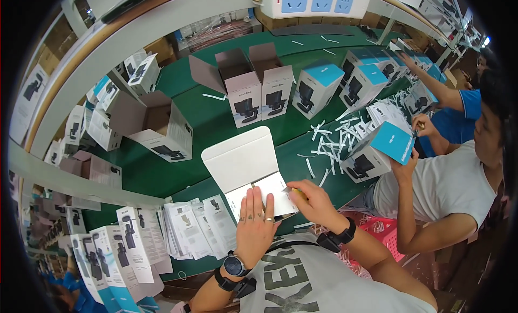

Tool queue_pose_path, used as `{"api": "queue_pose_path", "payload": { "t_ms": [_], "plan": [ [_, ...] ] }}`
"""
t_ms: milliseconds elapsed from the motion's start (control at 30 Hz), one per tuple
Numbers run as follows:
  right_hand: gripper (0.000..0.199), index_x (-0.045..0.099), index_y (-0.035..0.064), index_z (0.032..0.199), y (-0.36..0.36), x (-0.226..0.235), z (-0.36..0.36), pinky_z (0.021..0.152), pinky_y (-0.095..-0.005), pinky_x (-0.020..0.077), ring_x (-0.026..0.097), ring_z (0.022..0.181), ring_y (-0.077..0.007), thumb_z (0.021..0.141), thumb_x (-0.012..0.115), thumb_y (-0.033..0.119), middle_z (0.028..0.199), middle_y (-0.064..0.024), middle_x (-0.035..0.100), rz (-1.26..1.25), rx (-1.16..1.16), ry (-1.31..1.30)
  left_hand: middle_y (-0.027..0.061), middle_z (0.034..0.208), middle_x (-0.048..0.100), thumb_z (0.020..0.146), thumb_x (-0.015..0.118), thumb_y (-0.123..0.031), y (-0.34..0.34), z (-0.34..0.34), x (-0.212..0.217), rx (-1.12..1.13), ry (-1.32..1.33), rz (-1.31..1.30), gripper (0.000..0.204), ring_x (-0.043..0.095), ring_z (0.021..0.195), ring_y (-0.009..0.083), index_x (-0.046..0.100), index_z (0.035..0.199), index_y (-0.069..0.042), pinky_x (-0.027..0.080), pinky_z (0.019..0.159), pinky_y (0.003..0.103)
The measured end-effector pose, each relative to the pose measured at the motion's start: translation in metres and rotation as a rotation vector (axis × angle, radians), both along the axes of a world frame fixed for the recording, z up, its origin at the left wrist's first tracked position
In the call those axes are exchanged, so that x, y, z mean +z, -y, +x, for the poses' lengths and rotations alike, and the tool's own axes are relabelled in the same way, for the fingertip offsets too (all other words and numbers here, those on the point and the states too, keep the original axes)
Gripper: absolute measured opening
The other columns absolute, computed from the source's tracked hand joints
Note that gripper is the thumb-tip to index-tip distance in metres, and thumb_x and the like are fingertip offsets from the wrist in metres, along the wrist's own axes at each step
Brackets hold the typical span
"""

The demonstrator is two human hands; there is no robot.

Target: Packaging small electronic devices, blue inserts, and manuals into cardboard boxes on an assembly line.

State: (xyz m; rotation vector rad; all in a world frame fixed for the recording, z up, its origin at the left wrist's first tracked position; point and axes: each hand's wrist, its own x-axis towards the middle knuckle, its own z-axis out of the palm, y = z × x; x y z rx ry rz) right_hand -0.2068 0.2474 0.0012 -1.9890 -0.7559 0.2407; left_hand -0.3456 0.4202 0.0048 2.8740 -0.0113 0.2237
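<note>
An opened white box lies in front of me, its wide lid folded back away from me. My left hand rests flat on the white inner flaps, fingers stretched out side by side. At the right edge of those flaps, my right hand is closed round a small yellow utility knife. Its tip is near the flap edge; the fingers partly hide the tool. What lies beneath the flaps is hidden.
Printed leaflets lie left of my hands. Open cartons and closed blue-topped boxes stand beyond on the green table. Paper strips litter the right. A co-worker there holds a blue-topped box.
</note>
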Motion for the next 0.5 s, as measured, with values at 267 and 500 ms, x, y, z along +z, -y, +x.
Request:
{"api": "queue_pose_path", "payload": {
  "t_ms": [267,500],
  "plan": [
    [0.014,0.077,0.0109,0.105,-0.003,0.01,0.024,0.064,-0.0395,0.0562,0.071,0.075,-0.0312,0.093,0.076,0.017,0.089,-0.0063,0.073,-0.139,-0.065,0.294,0.0241,0.167,0.038,0.082,0.084,-0.03,-0.001,0.006,-0.004,-0.034,0.004,-0.034,0.092,0.035,0.152,0.05,0.043,0.156,0.004,0.03,0.125,0.057],
    [0.014,0.077,0.0091,0.101,-0.01,0.005,0.021,0.063,-0.0373,0.0559,0.072,0.075,-0.0296,0.091,0.079,0.017,0.089,-0.0072,0.073,-0.139,-0.071,0.278,0.0248,0.167,0.038,0.083,0.083,-0.03,0.004,0.011,-0.004,-0.04,0.005,-0.013,0.09,0.035,0.153,0.0497,0.044,0.156,0.004,0.03,0.125,0.056]
  ]
}}
